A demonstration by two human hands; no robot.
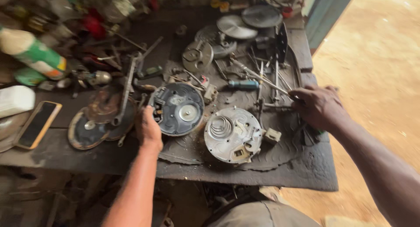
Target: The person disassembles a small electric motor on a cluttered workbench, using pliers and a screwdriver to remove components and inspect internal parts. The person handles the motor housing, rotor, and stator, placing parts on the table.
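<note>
Head view, down onto a cluttered, greasy bench (pixel 306 170). Left hand (pixel 148 128), near the front edge, grasping the left rim of a round dark housing (pixel 178 109) with a pale hub at its centre. Just right of it, flat on the bench: a round silver plate (pixel 232 133) bearing a coiled spring, close beside the housing, contact not discernible. Right hand (pixel 319 106), at the right edge, clenched around the end of a thin metal rod (pixel 262 78) slanting up and left across the bench. Beside the rod: a blue-handled screwdriver (pixel 243 84). Toward the back edge: several metal discs (pixel 236 26). Left part of the bench: a phone (pixel 38 123) lying flat, a green-and-white bottle (pixel 33 52), rusty discs (pixel 94 122) and a long wrench (pixel 127 91).
</note>
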